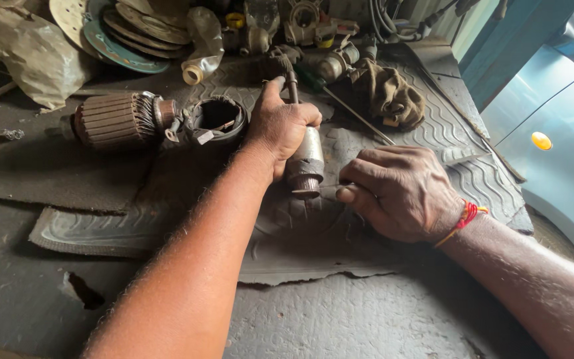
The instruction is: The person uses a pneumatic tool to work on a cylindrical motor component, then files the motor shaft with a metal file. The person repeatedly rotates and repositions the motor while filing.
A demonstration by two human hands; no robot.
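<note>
the left hand (279,126) is covering most of the metal cylinder (307,163), so its upper body is staying hidden. the right hand (400,193) is hiding whatever thin tool its fingers are pinching; only a sliver is showing at nine o'clock. at twelve o'clock the pile of parts (287,26) is running off the frame. at three o'clock the blue car body (559,126) is being cut off.
</note>
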